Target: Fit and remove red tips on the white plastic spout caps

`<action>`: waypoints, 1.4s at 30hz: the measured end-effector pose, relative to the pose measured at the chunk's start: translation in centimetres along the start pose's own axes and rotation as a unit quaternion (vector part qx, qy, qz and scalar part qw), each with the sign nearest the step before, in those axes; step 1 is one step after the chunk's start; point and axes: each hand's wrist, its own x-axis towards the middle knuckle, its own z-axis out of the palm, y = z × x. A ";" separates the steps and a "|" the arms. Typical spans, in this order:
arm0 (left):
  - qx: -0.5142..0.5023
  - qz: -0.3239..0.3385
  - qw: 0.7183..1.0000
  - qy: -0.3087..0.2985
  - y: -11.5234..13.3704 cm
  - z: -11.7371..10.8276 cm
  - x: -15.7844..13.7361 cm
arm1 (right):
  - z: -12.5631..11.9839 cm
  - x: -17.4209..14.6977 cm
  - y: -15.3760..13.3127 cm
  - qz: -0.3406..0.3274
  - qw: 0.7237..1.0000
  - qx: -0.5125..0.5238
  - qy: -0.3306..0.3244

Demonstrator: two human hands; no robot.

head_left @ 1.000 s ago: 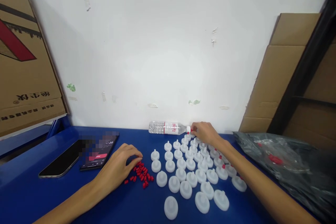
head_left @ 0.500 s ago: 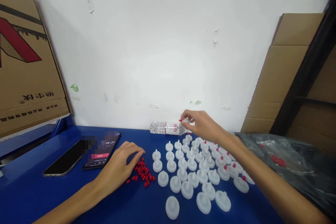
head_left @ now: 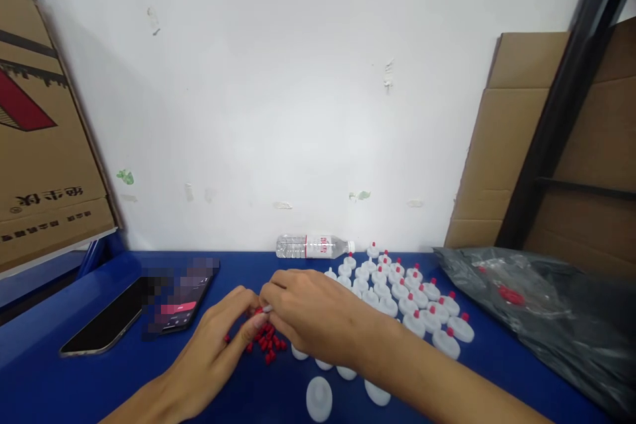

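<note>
My hands meet at the fingertips. Left hand (head_left: 218, 344): fingers curled, thumb and forefinger nearly together, a bit of red between them; cannot tell if that is a cap in the grip or one lying behind. Right hand (head_left: 318, 311): back upward, fingers bent in against the left fingertips; what it has hold of, if anything, is hidden.

Loose red caps (head_left: 268, 342): small heap on the blue table (head_left: 268, 397), just under the joined fingertips. Bare white nozzle discs (head_left: 318, 399): on the near side of my right hand and beyond it, some partly behind the forearm. Red-tipped discs (head_left: 414, 323): slanting rows to the right of that hand.

Farther out: clear plastic bottle (head_left: 313, 246) on its side beyond both hands. Two phones (head_left: 102, 318) left of my left hand. Dark plastic bag (head_left: 527, 324) well right of my right.
</note>
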 end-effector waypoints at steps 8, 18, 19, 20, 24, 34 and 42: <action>-0.123 -0.119 0.985 0.020 0.4 -0.1 0.4 | 0.0 0.1 0.2 -0.033 0.999 -0.005 0.002; -0.119 -0.147 0.979 0.079 -1.9 -1.5 2.2 | -0.5 -2.2 9.2 0.200 0.969 0.000 0.142; -0.084 -0.144 0.983 0.073 -2.0 -1.4 2.2 | -0.1 -2.4 9.8 0.221 0.964 0.002 0.150; -0.052 -0.141 0.987 0.065 -2.1 -1.3 2.2 | 0.4 -2.5 10.3 0.238 0.959 0.003 0.153; 0.045 -0.109 0.992 0.041 -2.4 -0.8 2.0 | 2.3 -2.5 10.9 0.274 0.952 0.001 0.137; 0.116 -0.088 0.989 0.027 -4.3 -0.3 1.8 | 4.6 -2.2 10.8 0.302 0.953 -0.023 -0.002; 0.126 -0.066 0.990 0.014 -4.4 -0.3 1.8 | 3.4 -2.8 11.9 0.339 0.939 -0.054 -0.032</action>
